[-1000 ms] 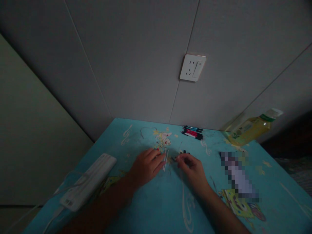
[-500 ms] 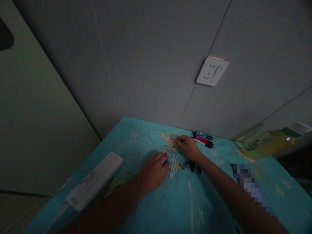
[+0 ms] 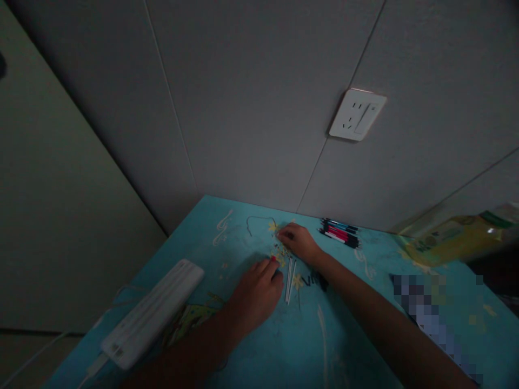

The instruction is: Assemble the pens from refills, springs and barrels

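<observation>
My left hand rests on the blue tabletop with its fingers curled together. A small red piece shows at its fingertips; the rest of what it may hold is hidden. My right hand is closed in a pinch above the far side of a scatter of tiny bits, too small to name. Whatever lies in that pinch I cannot make out. Two thin white sticks lie side by side just right of my left hand. A thin dark string curves on the table beyond both hands.
A bundle of pens lies near the wall on the right. On the left is a white power strip with a cable. A bottle of yellow liquid is at the right, and a socket is on the wall.
My right hand has shifted left and now pinches beyond the scattered bits. My left hand stays nearly in place, and a blue piece seen beside its fingers before is no longer visible.
</observation>
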`<state>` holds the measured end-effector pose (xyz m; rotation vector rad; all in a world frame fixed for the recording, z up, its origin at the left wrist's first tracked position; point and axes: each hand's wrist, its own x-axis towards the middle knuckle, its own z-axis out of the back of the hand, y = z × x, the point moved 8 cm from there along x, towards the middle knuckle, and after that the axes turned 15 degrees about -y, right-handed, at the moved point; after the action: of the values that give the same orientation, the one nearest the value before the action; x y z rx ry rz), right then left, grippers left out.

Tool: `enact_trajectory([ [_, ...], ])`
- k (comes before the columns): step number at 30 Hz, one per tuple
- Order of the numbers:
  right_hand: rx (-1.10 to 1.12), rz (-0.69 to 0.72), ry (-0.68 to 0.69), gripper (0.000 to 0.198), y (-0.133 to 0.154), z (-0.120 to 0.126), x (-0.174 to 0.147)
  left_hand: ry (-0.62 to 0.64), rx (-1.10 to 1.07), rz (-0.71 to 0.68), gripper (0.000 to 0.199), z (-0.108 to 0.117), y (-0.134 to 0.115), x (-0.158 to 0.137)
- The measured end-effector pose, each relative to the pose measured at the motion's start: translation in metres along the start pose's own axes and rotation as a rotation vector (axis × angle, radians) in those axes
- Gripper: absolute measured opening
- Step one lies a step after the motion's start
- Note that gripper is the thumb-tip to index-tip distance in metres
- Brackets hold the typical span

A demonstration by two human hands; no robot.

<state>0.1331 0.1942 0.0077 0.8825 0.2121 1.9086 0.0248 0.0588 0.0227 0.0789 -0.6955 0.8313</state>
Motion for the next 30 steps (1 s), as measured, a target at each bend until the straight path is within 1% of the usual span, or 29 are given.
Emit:
enact_trajectory([
  [6,-0.043,0.025,0.042,0.013,0.002,-0.008,0.003,0.051,0.030,0.007,0.016,-0.001,0.000,0.000],
  [9,-0.065,0.023,0.056,0.015,0.003,-0.003,0.002,0.062,0.031,-0.002,0.017,0.000,-0.001,0.000],
  [12,-0.117,-0.012,0.026,0.018,-0.009,0.020,-0.005,0.060,0.029,-0.002,0.017,0.001,0.000,0.000],
  [16,-0.233,-0.105,-0.043,0.021,-0.043,0.064,-0.019,0.060,0.031,-0.006,0.017,0.001,-0.001,0.000],
  [18,-0.273,-0.141,-0.049,0.022,-0.054,0.077,-0.025,0.066,0.027,-0.008,0.016,0.000,-0.002,0.000],
  [19,-0.280,-0.147,-0.042,0.023,-0.056,0.079,-0.027,0.069,0.023,-0.008,0.016,0.000,-0.002,0.000],
  [21,-0.270,-0.137,-0.018,0.023,-0.051,0.073,-0.027,0.072,0.016,-0.004,0.016,-0.001,-0.003,0.000],
  [27,-0.166,-0.050,0.042,0.023,0.000,0.019,-0.006,0.029,0.008,-0.005,0.017,0.000,0.000,0.000],
  [30,-0.130,-0.032,0.053,0.024,0.014,0.001,0.005,-0.001,0.008,-0.003,0.017,0.004,0.002,0.001],
])
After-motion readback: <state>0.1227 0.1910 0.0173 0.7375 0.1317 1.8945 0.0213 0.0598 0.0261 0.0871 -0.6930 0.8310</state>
